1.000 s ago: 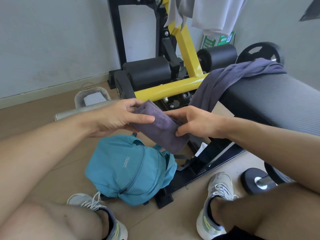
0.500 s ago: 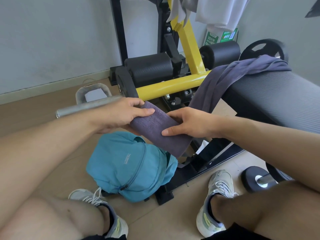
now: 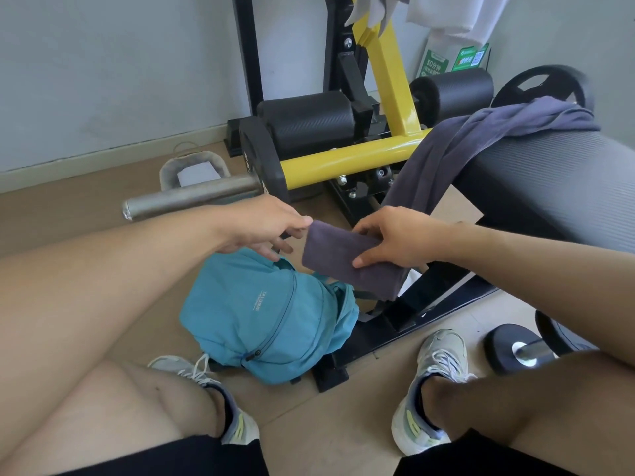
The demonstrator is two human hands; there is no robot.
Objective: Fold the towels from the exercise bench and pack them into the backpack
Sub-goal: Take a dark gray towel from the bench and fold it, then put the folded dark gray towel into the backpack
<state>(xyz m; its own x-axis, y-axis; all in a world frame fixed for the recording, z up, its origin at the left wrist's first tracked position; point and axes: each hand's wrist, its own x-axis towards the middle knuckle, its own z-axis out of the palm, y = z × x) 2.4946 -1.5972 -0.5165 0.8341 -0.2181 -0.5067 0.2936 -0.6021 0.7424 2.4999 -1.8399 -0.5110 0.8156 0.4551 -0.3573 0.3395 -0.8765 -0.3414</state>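
Note:
My right hand [image 3: 395, 238] grips a folded purple-grey towel [image 3: 338, 257] by its right part, thumb on top, and holds it in the air just above the top of the teal backpack [image 3: 261, 310]. The backpack lies on the floor between my feet. My left hand [image 3: 261, 228] hovers over the backpack's top with loosely extended fingers. Its fingertip is at the towel's left edge and it holds nothing. A second purple-grey towel [image 3: 457, 146] hangs unfolded over the end of the grey exercise bench [image 3: 556, 187].
Behind my hands are the yellow machine frame [image 3: 350, 159], black foam rollers [image 3: 309, 121] and a steel bar [image 3: 192, 199]. A dumbbell [image 3: 515, 345] lies on the floor at right, near my right shoe [image 3: 433, 389]. White cloths [image 3: 446, 15] hang at the top.
My left hand has let go of the folded towel and drawn back to the left. My right hand now holds the towel alone, lower and closer to the backpack.

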